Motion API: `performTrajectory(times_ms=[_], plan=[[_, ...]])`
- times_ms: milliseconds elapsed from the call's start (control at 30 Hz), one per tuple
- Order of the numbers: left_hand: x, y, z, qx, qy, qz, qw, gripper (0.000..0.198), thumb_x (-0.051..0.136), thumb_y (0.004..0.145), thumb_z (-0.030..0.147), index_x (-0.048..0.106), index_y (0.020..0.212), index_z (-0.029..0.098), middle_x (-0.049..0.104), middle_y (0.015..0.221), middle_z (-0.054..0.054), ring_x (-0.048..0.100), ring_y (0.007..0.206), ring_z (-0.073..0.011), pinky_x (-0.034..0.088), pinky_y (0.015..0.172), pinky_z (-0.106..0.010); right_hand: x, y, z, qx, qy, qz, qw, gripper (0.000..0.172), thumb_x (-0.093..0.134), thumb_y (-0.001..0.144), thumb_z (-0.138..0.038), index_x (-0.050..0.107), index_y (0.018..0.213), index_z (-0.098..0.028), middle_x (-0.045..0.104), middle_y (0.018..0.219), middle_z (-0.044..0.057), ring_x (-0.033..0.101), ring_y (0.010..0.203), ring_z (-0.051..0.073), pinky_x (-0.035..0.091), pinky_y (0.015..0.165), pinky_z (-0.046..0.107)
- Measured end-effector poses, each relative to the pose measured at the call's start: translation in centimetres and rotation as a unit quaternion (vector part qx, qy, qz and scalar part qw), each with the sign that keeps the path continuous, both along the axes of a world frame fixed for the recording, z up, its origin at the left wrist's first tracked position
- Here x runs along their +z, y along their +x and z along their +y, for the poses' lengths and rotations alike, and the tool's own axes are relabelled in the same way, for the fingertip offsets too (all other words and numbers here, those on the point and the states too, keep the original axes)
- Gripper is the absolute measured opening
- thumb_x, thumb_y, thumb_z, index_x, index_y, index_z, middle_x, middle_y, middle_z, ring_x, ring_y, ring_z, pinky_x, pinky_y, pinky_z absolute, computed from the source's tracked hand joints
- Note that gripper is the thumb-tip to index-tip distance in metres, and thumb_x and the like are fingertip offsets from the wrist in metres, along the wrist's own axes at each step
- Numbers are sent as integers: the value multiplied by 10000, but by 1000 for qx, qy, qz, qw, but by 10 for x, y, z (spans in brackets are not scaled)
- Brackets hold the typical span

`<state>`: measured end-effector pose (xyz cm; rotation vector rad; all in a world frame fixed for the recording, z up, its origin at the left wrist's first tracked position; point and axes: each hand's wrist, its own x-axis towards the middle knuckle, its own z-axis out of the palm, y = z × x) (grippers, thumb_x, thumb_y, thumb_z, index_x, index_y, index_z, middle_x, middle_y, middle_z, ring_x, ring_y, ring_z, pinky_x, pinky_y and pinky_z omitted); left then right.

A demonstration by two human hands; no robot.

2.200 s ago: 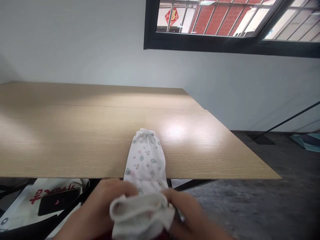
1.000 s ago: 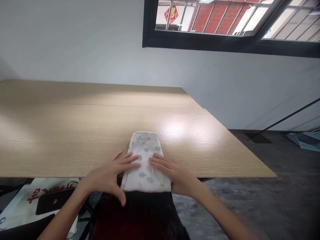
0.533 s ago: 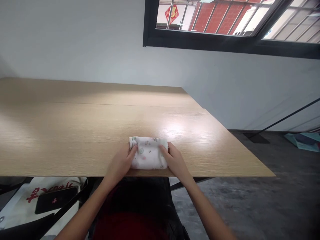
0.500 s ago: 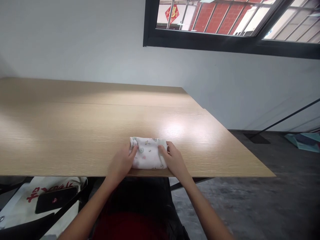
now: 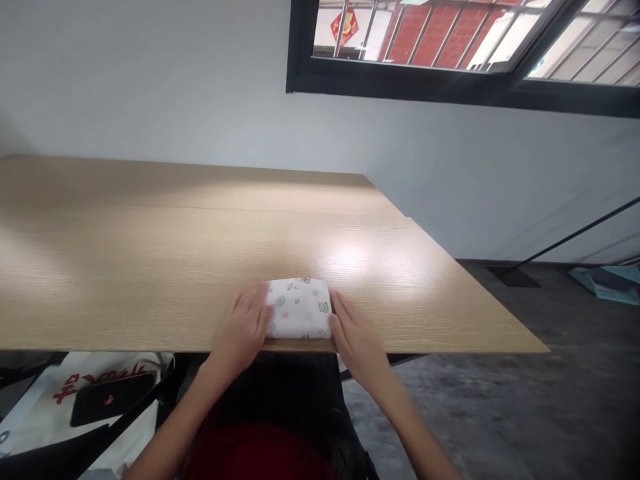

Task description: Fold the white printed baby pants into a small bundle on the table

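Down on the left, a white bag (image 5: 47,437) is sitting lower than the tabletop (image 5: 175,280), and a flat black thing (image 5: 113,400) is lying on it.

Next, the person's left hand (image 5: 244,328) is resting along the left side of the cloth (image 5: 299,310). Its fingers are lying loosely there and not curling tight, so this grip is pressing more than holding. If it is lifting too fast, that side could be popping up, because soft cloth is often springing open.

In the middle, the cloth is lying on the tabletop, looking folded flat, with little pictures on it. It is sitting near the front edge, so I'm thinking a hard tug toward the person could be sliding it off.

Then the right hand (image 5: 359,343) is touching the right side, its fingers reaching out nearly straight, its grip not closing on anything. If it is pushing harder than the left, the cloth could be bunching up or going crooked.
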<state>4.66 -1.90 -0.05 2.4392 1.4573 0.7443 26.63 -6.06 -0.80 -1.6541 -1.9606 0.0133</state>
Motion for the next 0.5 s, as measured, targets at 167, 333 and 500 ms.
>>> performTrajectory(times_ms=[167,333,500], plan=[[12,-9,22,25,-100,-168,980,489,302,919,401,350,1312,115,377,1347,-119,319,1237,-217,245,1036,-397,-3,-3,-54,-50,112,97,988,298,402,841,-152,497,1119,-204,538,1082,88,515,1040,182,458,877,356],[20,14,42,-25,-131,-169,976,368,421,862,366,522,1130,135,560,1123,-90,485,1048,-230,363,932,-374,-3,-47,-42,28,91,-29,995,481,436,828,-170,370,1304,-194,487,1263,85,372,1218,250,326,988,455],[17,7,-19,-5,-156,-164,974,307,420,867,332,483,1083,123,554,978,-108,508,893,-257,416,785,-399,18,-40,16,42,-32,-15,999,413,285,908,-274,441,1270,-149,448,1324,78,318,1280,239,298,1030,471]])
